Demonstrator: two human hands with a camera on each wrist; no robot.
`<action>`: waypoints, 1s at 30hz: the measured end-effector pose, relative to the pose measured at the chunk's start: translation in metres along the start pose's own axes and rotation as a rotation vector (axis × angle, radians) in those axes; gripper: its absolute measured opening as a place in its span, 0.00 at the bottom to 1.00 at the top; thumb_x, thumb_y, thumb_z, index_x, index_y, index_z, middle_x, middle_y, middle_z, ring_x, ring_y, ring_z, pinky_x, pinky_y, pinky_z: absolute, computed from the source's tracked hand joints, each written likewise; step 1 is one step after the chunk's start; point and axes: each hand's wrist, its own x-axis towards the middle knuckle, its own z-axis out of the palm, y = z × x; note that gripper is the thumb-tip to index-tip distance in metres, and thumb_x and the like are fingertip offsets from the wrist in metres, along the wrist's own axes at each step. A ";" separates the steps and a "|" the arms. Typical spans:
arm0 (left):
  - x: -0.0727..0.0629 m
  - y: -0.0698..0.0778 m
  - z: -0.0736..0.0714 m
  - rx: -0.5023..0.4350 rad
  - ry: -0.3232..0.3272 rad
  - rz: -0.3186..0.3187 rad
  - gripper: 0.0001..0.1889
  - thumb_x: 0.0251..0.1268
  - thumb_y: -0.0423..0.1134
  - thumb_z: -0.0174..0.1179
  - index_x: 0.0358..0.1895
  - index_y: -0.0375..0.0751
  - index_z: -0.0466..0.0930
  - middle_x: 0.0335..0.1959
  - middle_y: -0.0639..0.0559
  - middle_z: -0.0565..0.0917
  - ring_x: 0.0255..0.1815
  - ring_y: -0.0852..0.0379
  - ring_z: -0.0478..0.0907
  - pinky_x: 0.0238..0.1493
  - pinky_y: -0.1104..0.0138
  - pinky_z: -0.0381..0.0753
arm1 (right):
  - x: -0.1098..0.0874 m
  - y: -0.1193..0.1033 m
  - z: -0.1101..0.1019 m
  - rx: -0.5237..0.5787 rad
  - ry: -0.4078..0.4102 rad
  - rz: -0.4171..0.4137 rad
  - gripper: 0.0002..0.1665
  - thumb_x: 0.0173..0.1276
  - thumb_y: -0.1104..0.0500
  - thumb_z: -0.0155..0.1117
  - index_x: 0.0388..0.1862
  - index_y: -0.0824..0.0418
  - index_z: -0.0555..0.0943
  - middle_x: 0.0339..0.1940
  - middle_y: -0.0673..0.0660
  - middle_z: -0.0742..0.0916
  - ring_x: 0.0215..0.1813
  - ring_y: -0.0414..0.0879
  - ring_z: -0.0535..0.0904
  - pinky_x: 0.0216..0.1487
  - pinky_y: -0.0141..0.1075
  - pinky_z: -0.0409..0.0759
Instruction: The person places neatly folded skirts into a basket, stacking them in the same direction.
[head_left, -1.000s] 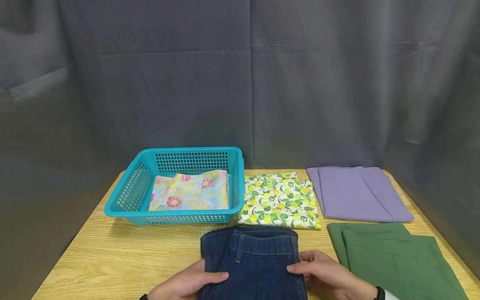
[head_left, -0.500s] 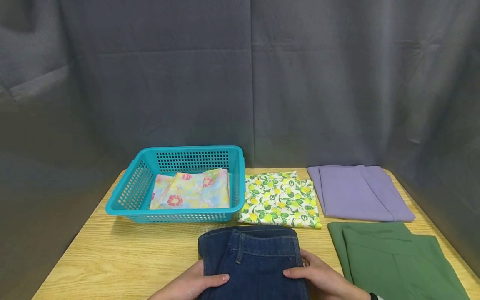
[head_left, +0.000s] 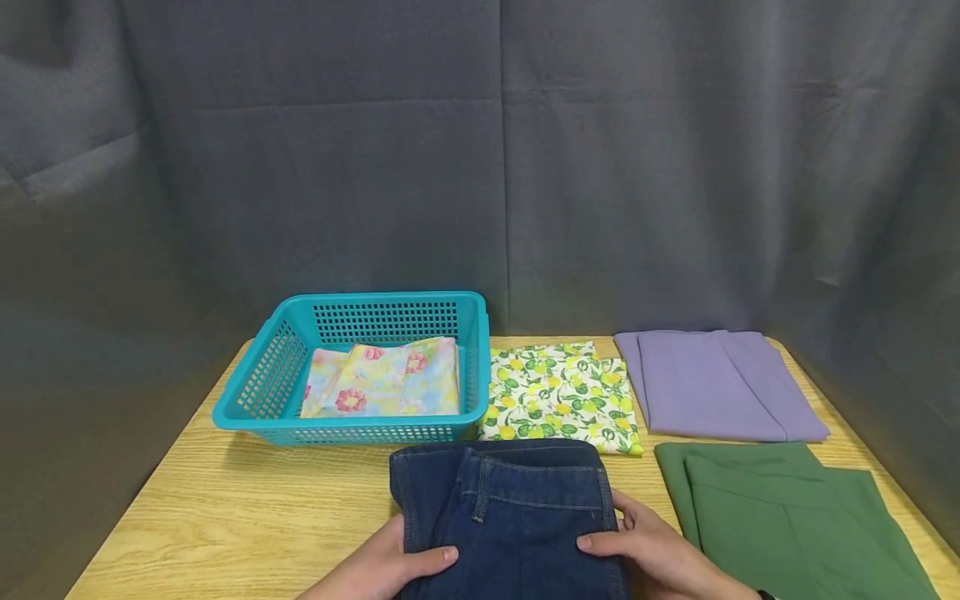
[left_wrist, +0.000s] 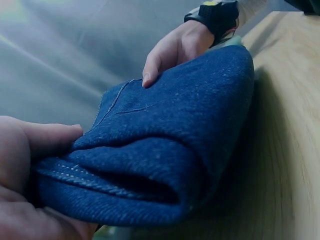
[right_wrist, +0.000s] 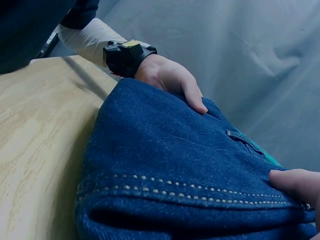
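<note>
At bottom centre, the left hand (head_left: pixel 382 560) and right hand (head_left: pixel 651 548) pinch, thumbs on top, the denim garment (head_left: pixel 525 533), already folded but outside the centre-left basket (head_left: pixel 352 424) holding floral cloth (head_left: pixel 401 387).

The pale wood-grain worktop (head_left: pixel 225 517) bore a teal rectangular plastic basket (head_left: pixel 360 423); right of the basket lay folded white lemon-print cloth (head_left: pixel 558 400), farther right folded lavender cloth (head_left: pixel 712 383), front-right folded green cloth (head_left: pixel 787 517).

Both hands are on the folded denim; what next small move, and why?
Probably raise the folded denim level, both sides together. The left hand and right hand grip opposite sides, and the left wrist view shows its folds gaping at the near end, which a tilt might loosen.
</note>
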 end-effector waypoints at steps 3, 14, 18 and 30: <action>-0.006 0.006 0.005 -0.032 0.004 0.014 0.35 0.75 0.44 0.55 0.76 0.36 0.51 0.69 0.42 0.73 0.64 0.51 0.78 0.65 0.61 0.78 | -0.007 -0.005 0.000 -0.006 -0.029 -0.038 0.56 0.70 0.57 0.61 0.78 0.73 0.34 0.73 0.70 0.70 0.71 0.63 0.71 0.71 0.57 0.69; -0.024 0.033 0.015 -0.069 0.046 0.075 0.34 0.73 0.40 0.57 0.75 0.38 0.51 0.67 0.44 0.77 0.60 0.50 0.81 0.60 0.59 0.82 | -0.027 -0.034 0.008 0.032 0.029 -0.060 0.59 0.67 0.60 0.63 0.80 0.64 0.32 0.81 0.72 0.42 0.81 0.67 0.42 0.76 0.60 0.61; -0.024 0.047 0.011 -0.019 0.140 0.079 0.36 0.71 0.42 0.60 0.75 0.41 0.52 0.65 0.45 0.78 0.58 0.52 0.83 0.60 0.61 0.82 | -0.027 -0.053 0.016 0.033 0.052 -0.103 0.61 0.65 0.62 0.64 0.81 0.62 0.31 0.82 0.67 0.39 0.82 0.65 0.34 0.79 0.59 0.52; -0.019 0.095 -0.041 0.016 0.322 0.154 0.29 0.68 0.39 0.63 0.68 0.47 0.62 0.54 0.55 0.85 0.51 0.54 0.86 0.53 0.58 0.85 | 0.024 -0.122 0.040 0.007 -0.056 -0.299 0.42 0.65 0.64 0.66 0.76 0.56 0.60 0.58 0.53 0.85 0.55 0.46 0.84 0.62 0.42 0.78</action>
